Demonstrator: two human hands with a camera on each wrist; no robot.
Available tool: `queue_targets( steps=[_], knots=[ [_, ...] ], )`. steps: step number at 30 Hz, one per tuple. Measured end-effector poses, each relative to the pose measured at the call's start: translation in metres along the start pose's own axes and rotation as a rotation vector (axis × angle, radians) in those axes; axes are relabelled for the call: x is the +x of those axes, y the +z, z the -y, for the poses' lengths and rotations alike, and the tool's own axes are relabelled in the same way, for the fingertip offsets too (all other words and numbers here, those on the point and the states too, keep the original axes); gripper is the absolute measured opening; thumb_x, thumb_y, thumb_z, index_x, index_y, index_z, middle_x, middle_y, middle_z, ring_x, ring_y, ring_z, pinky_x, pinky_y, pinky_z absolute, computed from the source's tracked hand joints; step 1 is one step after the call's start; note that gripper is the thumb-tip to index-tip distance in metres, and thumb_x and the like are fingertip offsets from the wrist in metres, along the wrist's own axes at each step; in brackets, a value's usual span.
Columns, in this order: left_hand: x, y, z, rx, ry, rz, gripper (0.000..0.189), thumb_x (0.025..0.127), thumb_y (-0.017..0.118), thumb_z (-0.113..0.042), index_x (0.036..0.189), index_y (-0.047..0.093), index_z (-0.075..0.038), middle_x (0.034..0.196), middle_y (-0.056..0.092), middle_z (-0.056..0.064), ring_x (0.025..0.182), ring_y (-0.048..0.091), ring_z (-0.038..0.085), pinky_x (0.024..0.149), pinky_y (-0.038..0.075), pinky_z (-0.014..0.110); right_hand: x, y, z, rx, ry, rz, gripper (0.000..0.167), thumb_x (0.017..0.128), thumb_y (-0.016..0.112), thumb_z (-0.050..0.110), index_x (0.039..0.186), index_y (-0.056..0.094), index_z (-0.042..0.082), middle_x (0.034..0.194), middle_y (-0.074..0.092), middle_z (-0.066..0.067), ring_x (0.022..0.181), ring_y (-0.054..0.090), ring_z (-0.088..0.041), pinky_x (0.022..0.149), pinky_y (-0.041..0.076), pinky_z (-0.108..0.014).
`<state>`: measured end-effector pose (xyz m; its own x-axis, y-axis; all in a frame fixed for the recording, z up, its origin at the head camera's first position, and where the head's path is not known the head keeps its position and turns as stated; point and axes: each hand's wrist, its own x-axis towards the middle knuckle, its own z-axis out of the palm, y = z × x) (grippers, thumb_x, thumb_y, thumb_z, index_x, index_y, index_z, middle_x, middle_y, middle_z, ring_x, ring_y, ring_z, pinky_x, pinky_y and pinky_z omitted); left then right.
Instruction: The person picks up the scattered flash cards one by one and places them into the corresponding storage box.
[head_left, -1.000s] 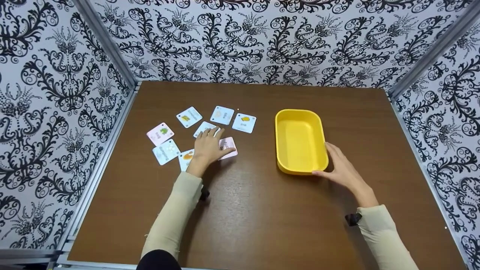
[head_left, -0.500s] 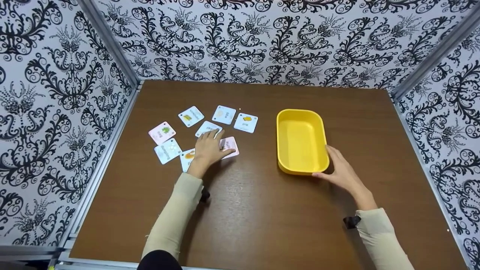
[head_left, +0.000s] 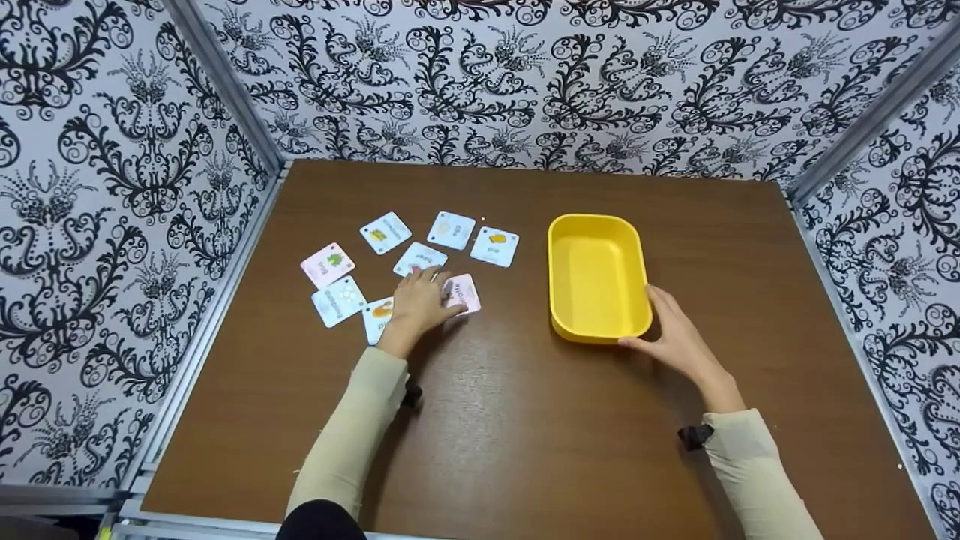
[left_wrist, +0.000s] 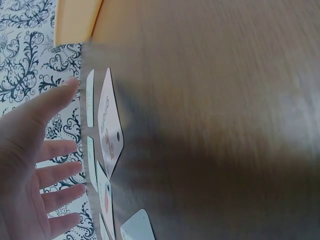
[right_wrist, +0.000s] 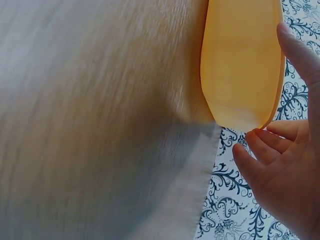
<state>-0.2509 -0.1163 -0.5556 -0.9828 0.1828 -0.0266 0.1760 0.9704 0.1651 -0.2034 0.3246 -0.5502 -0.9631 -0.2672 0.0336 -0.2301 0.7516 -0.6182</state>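
My left hand (head_left: 418, 306) is over the near part of a group of flashcards, fingers spread and nothing in its grasp. Just beside its thumb lies a pink card (head_left: 466, 292) with printed lettering. Its fingertips overlap a pale blue card (head_left: 420, 257), and its wrist partly covers a blue card with an orange picture (head_left: 377, 316). In the left wrist view that hand's palm (left_wrist: 20, 170) faces the pink card (left_wrist: 108, 120). My right hand (head_left: 684, 341) touches a yellow plastic tub (head_left: 559, 319) at its near right corner, thumb on one side and extended fingers on the other.
Farther back lie several more blue cards, among them one with a yellow picture (head_left: 495, 247). A pink card with a green frog (head_left: 328, 265) is at the left. Patterned wall panels (head_left: 480, 82) enclose the brown table (head_left: 510, 450) at the back and sides.
The yellow tub has shifted slightly leftward and back along with my right hand. My left hand has drawn back a little from the blue card, showing more of it. The head view has shifted slightly.
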Motion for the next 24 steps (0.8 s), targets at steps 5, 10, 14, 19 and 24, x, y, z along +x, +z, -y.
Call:
queue_targets(
  steps=[5, 10, 14, 19, 24],
  knots=[
    [-0.0005, 0.0034, 0.0009, 0.009, 0.01, 0.024, 0.074, 0.085, 0.07, -0.058, 0.143, 0.052, -0.016, 0.15, 0.05, 0.011, 0.137, 0.049, 0.035, 0.114, 0.038, 0.048, 0.002, -0.0001, 0.0023, -0.002, 0.026, 0.015, 0.111, 0.077, 0.079, 0.056, 0.159, 0.021, 0.008, 0.162, 0.023, -0.019, 0.147, 0.029, -0.042, 0.116, 0.027, -0.065],
    [-0.0013, 0.0069, 0.0028, 0.007, 0.009, 0.033, 0.073, 0.085, 0.072, -0.054, 0.142, 0.053, -0.013, 0.148, 0.051, 0.012, 0.135, 0.05, 0.033, 0.114, 0.039, 0.046, 0.001, -0.0003, 0.0033, -0.017, 0.034, 0.01, 0.112, 0.078, 0.078, 0.058, 0.158, 0.021, 0.005, 0.162, 0.023, -0.021, 0.147, 0.028, -0.043, 0.116, 0.027, -0.065],
    [-0.0023, 0.0081, 0.0035, -0.005, 0.006, 0.032, 0.072, 0.085, 0.073, -0.052, 0.14, 0.054, -0.01, 0.144, 0.054, 0.014, 0.133, 0.051, 0.034, 0.113, 0.04, 0.046, -0.0002, -0.0011, 0.0046, -0.024, 0.021, -0.006, 0.109, 0.079, 0.078, 0.055, 0.157, 0.023, 0.003, 0.161, 0.025, -0.021, 0.146, 0.03, -0.043, 0.115, 0.028, -0.065],
    [-0.0035, 0.0082, 0.0035, 0.009, 0.003, 0.018, 0.068, 0.083, 0.076, -0.048, 0.135, 0.057, -0.008, 0.136, 0.057, 0.016, 0.125, 0.057, 0.036, 0.108, 0.044, 0.045, -0.0021, -0.0012, 0.0048, -0.051, -0.003, -0.039, 0.102, 0.082, 0.077, 0.051, 0.154, 0.029, -0.001, 0.159, 0.03, -0.021, 0.144, 0.034, -0.043, 0.114, 0.03, -0.063],
    [-0.0043, 0.0081, 0.0033, 0.01, 0.0, 0.006, 0.065, 0.082, 0.077, -0.045, 0.131, 0.059, -0.007, 0.137, 0.057, 0.016, 0.124, 0.058, 0.037, 0.105, 0.047, 0.046, -0.0051, -0.0018, 0.0061, -0.088, -0.026, -0.08, 0.093, 0.083, 0.077, 0.048, 0.15, 0.037, -0.003, 0.154, 0.038, -0.022, 0.14, 0.04, -0.043, 0.112, 0.035, -0.062]
  ],
)
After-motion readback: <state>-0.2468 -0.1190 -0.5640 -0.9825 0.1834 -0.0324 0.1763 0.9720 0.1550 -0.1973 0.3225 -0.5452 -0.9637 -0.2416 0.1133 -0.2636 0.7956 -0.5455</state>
